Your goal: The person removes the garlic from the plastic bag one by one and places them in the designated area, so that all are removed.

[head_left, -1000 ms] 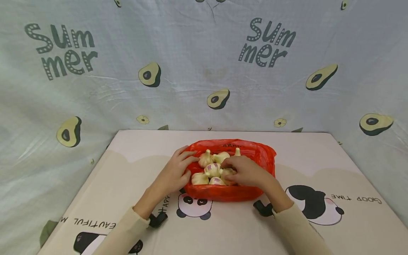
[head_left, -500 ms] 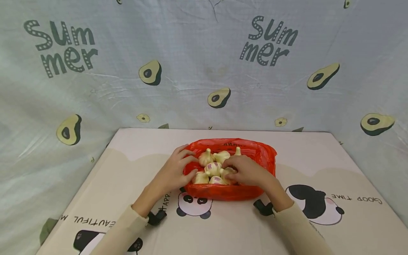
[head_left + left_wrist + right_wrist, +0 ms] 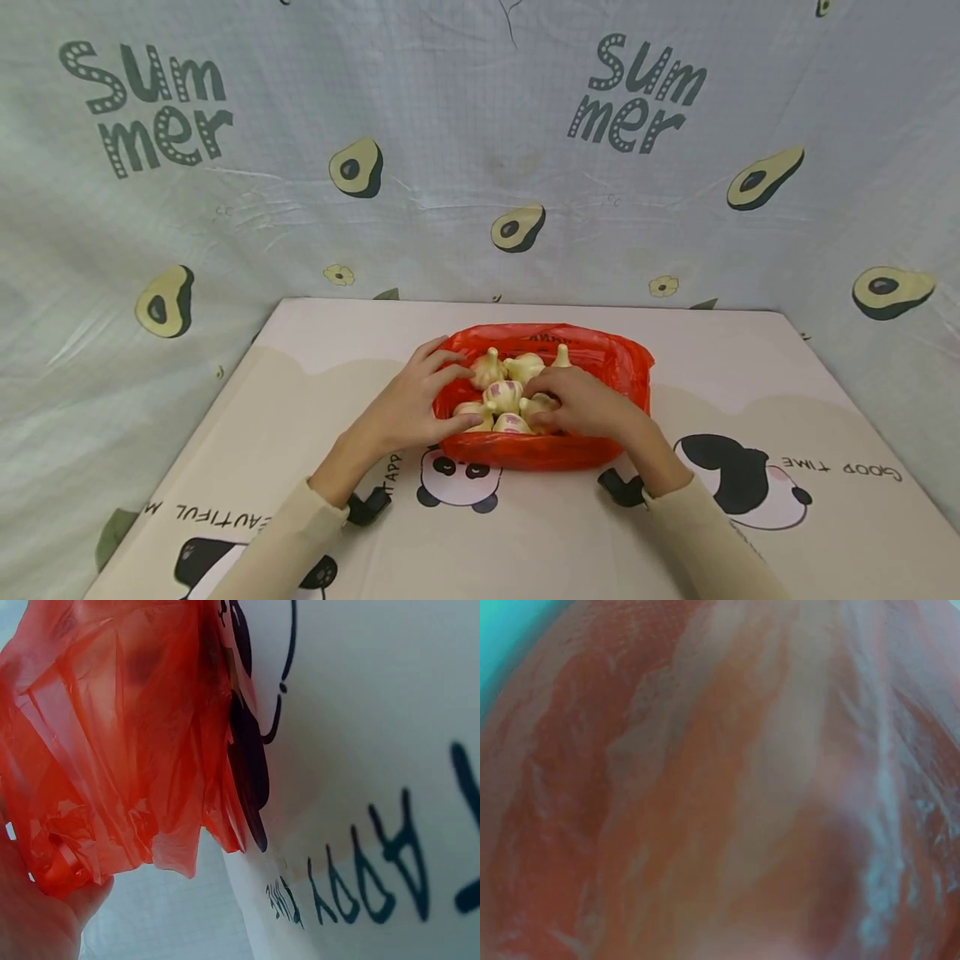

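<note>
Left hand (image 3: 408, 402) has its thumb further over the near-left bulb (image 3: 471, 409) than a second ago. Head view: garlic (image 3: 502, 397) sits in the red bag (image 3: 525, 455), the left fingers spread at its left rim; the right hand (image 3: 583, 403) bends over another bulb (image 3: 534, 410), whether pinching it I cannot tell. Left wrist: hand against bag. Right wrist: blurred red.

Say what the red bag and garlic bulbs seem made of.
Red bag: thin, glossy plastic film, judging by its see-through creases. Garlic bulbs: smooth, satiny, with purple patches; perhaps papery skin, perhaps molded plastic, too small to tell.
</note>
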Action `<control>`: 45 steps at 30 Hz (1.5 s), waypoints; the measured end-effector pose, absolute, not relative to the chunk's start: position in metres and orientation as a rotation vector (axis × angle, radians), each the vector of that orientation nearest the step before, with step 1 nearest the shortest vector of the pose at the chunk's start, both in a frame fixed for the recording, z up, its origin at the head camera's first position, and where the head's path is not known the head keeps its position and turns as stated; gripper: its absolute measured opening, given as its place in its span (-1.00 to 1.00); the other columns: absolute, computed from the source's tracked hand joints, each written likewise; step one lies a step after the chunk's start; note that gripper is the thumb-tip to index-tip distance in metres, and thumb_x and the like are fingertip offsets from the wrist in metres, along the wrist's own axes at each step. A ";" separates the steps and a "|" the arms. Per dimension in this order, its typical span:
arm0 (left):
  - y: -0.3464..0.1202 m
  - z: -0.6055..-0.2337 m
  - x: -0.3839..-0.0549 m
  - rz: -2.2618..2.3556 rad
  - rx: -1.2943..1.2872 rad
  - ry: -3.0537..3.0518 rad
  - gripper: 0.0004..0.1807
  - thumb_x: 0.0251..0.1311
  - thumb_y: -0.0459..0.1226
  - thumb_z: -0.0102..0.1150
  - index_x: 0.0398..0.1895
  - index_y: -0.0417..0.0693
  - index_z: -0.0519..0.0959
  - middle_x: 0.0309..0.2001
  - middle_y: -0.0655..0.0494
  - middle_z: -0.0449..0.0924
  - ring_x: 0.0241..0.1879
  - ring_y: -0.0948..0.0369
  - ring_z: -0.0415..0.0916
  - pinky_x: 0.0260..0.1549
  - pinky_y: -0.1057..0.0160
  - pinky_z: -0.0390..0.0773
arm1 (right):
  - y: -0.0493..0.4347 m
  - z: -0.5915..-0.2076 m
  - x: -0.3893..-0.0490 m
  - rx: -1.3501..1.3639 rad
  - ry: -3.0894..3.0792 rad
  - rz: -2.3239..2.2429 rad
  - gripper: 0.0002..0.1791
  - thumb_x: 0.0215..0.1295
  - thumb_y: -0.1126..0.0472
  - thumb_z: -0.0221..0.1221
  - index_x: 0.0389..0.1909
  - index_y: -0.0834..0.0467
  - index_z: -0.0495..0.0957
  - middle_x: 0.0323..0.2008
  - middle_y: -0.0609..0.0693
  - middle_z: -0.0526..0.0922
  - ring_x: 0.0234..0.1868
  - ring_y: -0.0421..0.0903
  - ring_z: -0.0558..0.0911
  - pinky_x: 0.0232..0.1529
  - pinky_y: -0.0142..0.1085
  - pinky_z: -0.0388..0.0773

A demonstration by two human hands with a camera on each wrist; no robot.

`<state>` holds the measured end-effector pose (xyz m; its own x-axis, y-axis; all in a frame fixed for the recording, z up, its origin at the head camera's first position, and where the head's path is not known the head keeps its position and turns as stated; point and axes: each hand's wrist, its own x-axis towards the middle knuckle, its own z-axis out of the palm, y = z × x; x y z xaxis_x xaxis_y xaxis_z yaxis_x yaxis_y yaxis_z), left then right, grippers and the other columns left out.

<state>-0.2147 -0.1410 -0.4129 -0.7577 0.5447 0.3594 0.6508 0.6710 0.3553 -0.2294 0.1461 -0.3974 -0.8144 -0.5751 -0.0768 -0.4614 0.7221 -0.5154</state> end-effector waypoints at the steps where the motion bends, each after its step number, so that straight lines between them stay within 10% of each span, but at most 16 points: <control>1: -0.141 -0.413 -0.215 -0.692 -0.964 -2.663 -0.41 0.15 0.16 0.36 0.10 -0.04 0.68 0.28 -0.08 0.56 0.56 -0.13 0.14 0.43 -0.26 0.38 | 0.146 -0.398 -0.229 -0.830 2.692 -0.714 -0.68 0.29 0.09 0.38 0.06 -0.02 0.71 -0.03 -0.11 0.71 0.03 -0.11 0.60 0.13 -0.11 0.70; 20: -0.140 -0.417 -0.216 -0.699 -0.809 -2.647 -0.33 0.16 -0.11 0.42 0.36 -0.04 0.49 0.57 -0.16 0.16 0.56 -0.12 0.13 0.40 -0.24 0.43 | 0.147 -0.400 -0.229 -0.906 2.690 -0.689 -0.68 0.33 0.09 0.33 0.08 0.00 0.71 0.03 -0.08 0.71 0.12 -0.06 0.61 0.18 -0.06 0.67; 45: -0.141 -0.414 -0.215 -0.882 -0.664 -2.770 -0.30 0.17 -0.35 0.15 0.47 -0.14 0.40 0.56 -0.13 0.22 0.51 -0.15 0.26 0.36 -0.29 0.44 | 0.154 -0.389 -0.228 -1.006 2.771 -0.713 -0.74 0.34 0.10 0.30 0.03 -0.03 0.72 -0.05 -0.15 0.72 0.03 -0.13 0.62 0.11 -0.12 0.66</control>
